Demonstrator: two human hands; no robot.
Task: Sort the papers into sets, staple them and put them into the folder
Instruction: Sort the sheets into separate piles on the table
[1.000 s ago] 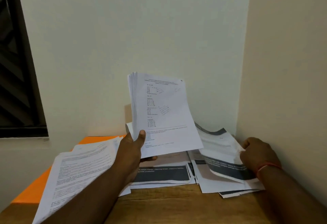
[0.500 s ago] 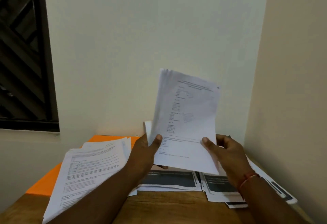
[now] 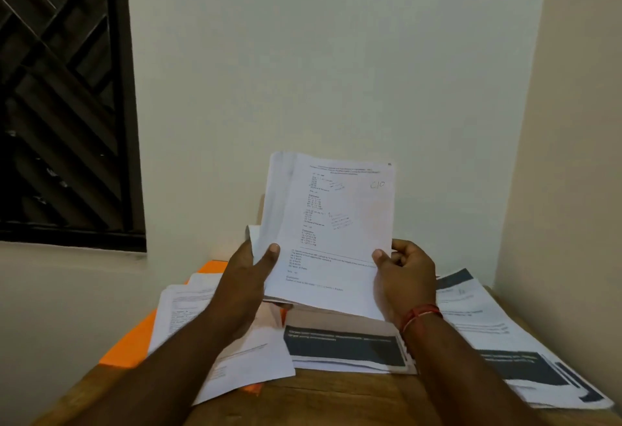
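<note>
I hold a stack of printed white sheets [image 3: 331, 223] upright above the table, its top page marked "C10" by hand. My left hand [image 3: 249, 277] grips the stack's lower left edge with the thumb on the front. My right hand [image 3: 402, 277] pinches the lower right edge. Under my left forearm lies a pile of text pages [image 3: 188, 314] on an orange folder [image 3: 128, 351]. A pile with a dark banner [image 3: 343, 346] lies below the held stack. More banner pages [image 3: 498, 334] spread to the right. No stapler is visible.
The wooden table [image 3: 319, 398] sits in a corner: a pale wall behind, another wall [image 3: 572, 156] close on the right. A dark window grille [image 3: 64, 99] is at upper left. A red thread circles my right wrist.
My right hand left the banner pages on the right and took hold of the held stack's lower right edge. The stack shifted right and now faces me squarely.
</note>
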